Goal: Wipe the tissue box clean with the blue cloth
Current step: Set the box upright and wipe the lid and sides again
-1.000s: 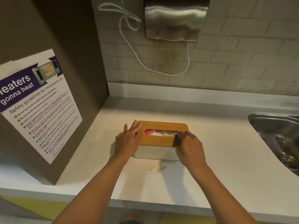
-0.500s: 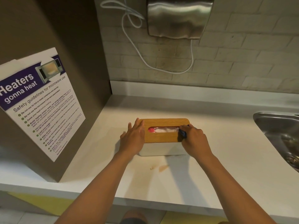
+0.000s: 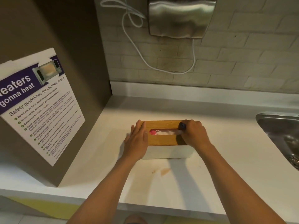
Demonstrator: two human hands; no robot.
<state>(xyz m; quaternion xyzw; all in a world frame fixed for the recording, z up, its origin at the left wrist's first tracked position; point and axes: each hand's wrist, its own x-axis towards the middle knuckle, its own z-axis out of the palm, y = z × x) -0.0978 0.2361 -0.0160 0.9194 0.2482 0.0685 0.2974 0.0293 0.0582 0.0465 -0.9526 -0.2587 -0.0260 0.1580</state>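
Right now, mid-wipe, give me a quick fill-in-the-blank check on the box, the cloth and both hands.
1. The left hand rests flat on the ____ end of the tissue box.
2. The right hand grips the ____ cloth at the lid's far right corner.
3. The lid of the box is made of ____.
4. The metal sink lies to the ____ of the box.

Missing words: left; blue; wood; right

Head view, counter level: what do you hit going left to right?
Microwave safety poster → left hand, flat on the left end of the tissue box → tissue box with its wooden lid → right hand, its fingers curled round the blue cloth at the box's right end → steel sink.
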